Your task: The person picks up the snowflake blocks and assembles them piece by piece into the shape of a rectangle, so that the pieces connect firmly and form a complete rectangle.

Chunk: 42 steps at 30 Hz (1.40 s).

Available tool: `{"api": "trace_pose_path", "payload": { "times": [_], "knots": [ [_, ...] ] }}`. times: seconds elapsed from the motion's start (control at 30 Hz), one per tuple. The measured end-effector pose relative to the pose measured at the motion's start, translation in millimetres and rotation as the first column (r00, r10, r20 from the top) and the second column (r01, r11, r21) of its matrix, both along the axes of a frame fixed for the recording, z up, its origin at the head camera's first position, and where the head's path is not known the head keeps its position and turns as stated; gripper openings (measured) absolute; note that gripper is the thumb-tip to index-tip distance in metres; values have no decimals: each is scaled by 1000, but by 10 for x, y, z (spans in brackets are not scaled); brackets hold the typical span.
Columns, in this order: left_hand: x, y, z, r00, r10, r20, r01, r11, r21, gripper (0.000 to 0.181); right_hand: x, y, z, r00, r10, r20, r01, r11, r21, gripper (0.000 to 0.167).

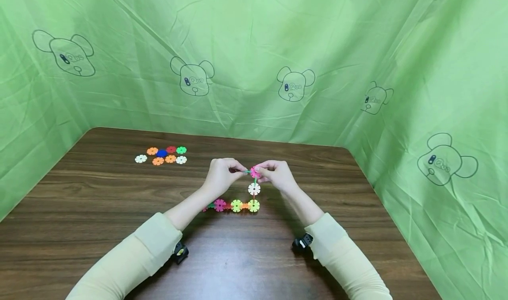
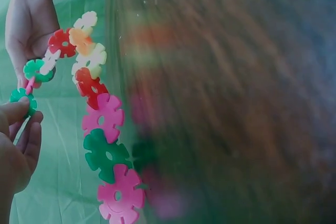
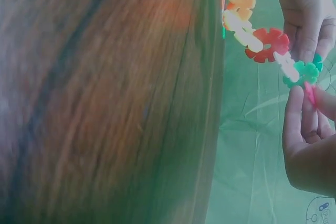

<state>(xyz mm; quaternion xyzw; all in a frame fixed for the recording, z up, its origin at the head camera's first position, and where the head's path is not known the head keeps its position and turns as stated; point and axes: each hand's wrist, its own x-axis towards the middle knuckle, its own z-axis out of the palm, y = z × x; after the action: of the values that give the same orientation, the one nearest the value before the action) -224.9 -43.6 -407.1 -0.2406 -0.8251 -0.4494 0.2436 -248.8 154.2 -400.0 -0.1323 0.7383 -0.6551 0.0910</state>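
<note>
- The left hand (image 1: 220, 174) has a narrow grip, thumb and fingers pinching a green disc (image 2: 29, 101) by its edge.
- The right hand (image 1: 281, 175) also keeps a narrow grip, thumb and fingers closed on a pink disc (image 1: 253, 174) at the far end of a linked chain (image 1: 245, 206).
- The green disc meets the left edge of that pink one; from here I cannot tell how deep they are slotted.
- Between the two hands and the near corner, the chain runs through a green piece, a white disc (image 1: 254, 189) and a red piece, down to a yellow disc (image 1: 254, 206).
- At that corner it turns left along the wooden surface (image 1: 337, 194): orange, a second yellow disc (image 1: 236, 205), red, a magenta disc (image 1: 220, 205), green and another pink, partly hidden behind the left forearm.
- Over at the far left lie eight loose discs (image 1: 170, 159), well apart from the chain: three orange, two white, one blue, one red, one green.
- Pale sleeves (image 1: 158, 242) cover both arms, a small black device (image 1: 302, 242) beside each cuff.
- Green cloth (image 1: 246, 35) printed with cartoon animal heads hangs behind.
</note>
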Motion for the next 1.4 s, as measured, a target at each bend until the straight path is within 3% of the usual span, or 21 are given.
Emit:
{"api": "trace_pose_path", "payload": {
  "times": [0.63,0.87,1.1,1.4],
  "knots": [
    [23,47,-9,998,12,55,-11,1000,-8,7,-1,-6,-65,1000,-7,8,7,1000,-18,22],
    [-42,6,4,986,-45,161,49,999,-18,8,10,-16,-61,999,4,35,-2,999,-34,23],
    [-89,-208,115,948,-105,299,137,986,-91,25,0,17,-109,995,-2,99,8,998,-56,22],
    [-170,-654,218,936,-74,343,143,973,-182,31,-30,63,-155,998,35,48,-34,999,-25,22]
  ]
}}
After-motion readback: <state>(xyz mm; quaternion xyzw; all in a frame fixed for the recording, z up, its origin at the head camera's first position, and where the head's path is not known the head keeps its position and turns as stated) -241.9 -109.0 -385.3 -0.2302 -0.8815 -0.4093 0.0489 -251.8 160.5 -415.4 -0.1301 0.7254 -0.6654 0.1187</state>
